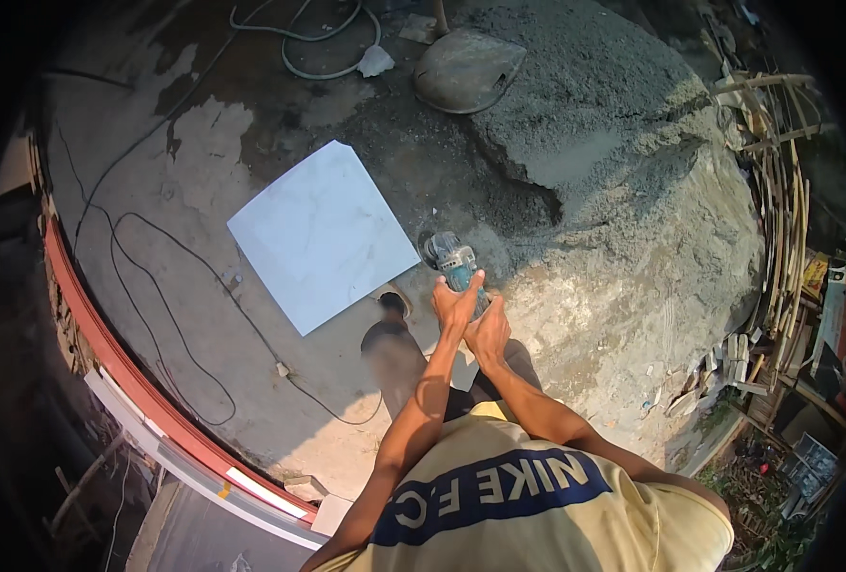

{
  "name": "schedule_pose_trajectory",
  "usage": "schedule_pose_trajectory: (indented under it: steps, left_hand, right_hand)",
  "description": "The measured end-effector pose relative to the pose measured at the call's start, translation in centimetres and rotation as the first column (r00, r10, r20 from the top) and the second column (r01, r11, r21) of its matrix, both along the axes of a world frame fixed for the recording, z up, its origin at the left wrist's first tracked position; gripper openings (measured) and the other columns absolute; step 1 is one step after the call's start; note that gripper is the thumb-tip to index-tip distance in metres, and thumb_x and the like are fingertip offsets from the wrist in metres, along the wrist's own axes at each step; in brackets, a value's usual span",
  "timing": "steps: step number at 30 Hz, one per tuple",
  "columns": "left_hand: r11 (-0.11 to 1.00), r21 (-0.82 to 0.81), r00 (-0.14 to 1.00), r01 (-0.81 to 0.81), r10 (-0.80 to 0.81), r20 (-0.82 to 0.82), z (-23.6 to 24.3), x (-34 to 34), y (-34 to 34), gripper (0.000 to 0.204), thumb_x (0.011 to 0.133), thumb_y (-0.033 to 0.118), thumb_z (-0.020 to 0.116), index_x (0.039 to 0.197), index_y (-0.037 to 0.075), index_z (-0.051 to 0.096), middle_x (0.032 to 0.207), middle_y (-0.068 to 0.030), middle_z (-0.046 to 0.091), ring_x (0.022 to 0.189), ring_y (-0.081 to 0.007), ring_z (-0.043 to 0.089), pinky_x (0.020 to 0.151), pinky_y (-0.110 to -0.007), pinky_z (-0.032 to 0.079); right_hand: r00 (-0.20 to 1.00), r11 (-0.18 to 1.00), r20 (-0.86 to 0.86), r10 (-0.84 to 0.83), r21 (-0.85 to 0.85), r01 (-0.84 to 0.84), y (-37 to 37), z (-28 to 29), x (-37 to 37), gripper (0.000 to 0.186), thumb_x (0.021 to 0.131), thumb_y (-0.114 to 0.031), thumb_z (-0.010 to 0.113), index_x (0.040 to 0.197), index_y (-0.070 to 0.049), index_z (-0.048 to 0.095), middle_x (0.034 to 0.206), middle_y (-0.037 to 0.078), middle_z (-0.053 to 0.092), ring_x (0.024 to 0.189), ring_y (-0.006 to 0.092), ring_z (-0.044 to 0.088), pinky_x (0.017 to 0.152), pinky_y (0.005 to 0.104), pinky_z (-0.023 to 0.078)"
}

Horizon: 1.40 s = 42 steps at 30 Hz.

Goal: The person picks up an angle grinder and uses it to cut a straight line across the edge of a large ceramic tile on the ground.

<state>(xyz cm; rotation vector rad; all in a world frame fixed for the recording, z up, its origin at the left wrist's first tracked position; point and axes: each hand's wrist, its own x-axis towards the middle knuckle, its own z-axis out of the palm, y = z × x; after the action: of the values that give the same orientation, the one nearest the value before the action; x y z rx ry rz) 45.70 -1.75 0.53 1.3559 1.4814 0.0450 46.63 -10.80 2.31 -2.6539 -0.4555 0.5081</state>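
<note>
Both my hands are closed around a teal angle grinder (458, 275) with a grey metal head. My left hand (453, 303) grips the body just behind the head. Farther back, my right hand (488, 329) wraps the rear of the tool. The grinder's disc (428, 250) sits close to the right corner of a large white tile (323, 238); I cannot tell whether they touch. That tile lies on the concrete floor, and its far corner is cut off. My foot (394, 303) rests by the tile's near edge.
A grey heap of sand or mortar (613, 114) spreads to the right, with a shovel blade (468, 74) at its far side. Dark cable (161, 296) with a pale connector (283, 370) trails at left. A hose (323, 74) coils beyond. Wooden sticks (775, 219) line the right edge.
</note>
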Motion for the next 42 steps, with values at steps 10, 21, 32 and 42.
schedule_pose_trajectory:
  steps: [10, 21, 32, 42]
  left_hand:
    - [0.994, 0.091, 0.859, -0.053, -0.001, 0.512, 11.5, 7.8, -8.8, 0.046, 0.085, 0.039, 0.076, 0.103, 0.0, 0.061, 0.087, -0.0094, 0.07, 0.077, -0.0167, 0.065, 0.071, -0.034, 0.052]
    - [0.913, 0.408, 0.919, 0.032, -0.187, 0.347, 14.0, 14.6, -16.7, 0.058, 0.089, 0.052, 0.066, 0.114, 0.0, 0.06, 0.094, -0.0158, 0.069, 0.088, -0.0279, 0.068, 0.08, -0.041, 0.051]
    - [0.931, 0.363, 0.966, -0.035, -0.062, 0.253, 14.9, 16.5, -19.5, 0.054, 0.087, 0.051, 0.068, 0.104, 0.0, 0.063, 0.088, -0.0171, 0.069, 0.083, -0.0313, 0.068, 0.078, -0.044, 0.051]
    - [0.961, 0.275, 0.905, 0.003, -0.12, 0.407, 14.2, 14.7, -21.6, 0.059, 0.084, 0.056, 0.07, 0.102, 0.001, 0.067, 0.086, -0.0118, 0.07, 0.078, -0.022, 0.066, 0.075, -0.039, 0.051]
  right_hand:
    - [0.994, 0.882, -0.047, 0.094, 0.467, -0.061, -8.7, 8.3, 8.8, 0.062, 0.076, -0.02, 0.075, 0.125, 0.0, 0.044, 0.094, 0.028, 0.067, 0.089, 0.0486, 0.065, 0.075, 0.0525, 0.049]
    - [0.993, 0.862, -0.065, -0.1, 0.493, 0.119, -15.0, 10.1, 13.2, 0.055, 0.083, -0.031, 0.071, 0.124, -0.004, 0.048, 0.094, 0.023, 0.069, 0.092, 0.0428, 0.066, 0.076, 0.0512, 0.049]
    - [0.983, 0.858, -0.117, -0.144, 0.48, 0.183, -17.8, 9.6, 14.3, 0.041, 0.092, -0.021, 0.06, 0.129, -0.01, 0.05, 0.102, 0.017, 0.07, 0.092, 0.0377, 0.068, 0.076, 0.0504, 0.049]
    - [0.988, 0.883, -0.027, -0.151, 0.445, 0.147, -20.1, 9.4, 13.5, 0.052, 0.086, -0.022, 0.067, 0.132, -0.008, 0.047, 0.104, 0.02, 0.068, 0.095, 0.0409, 0.066, 0.077, 0.051, 0.049]
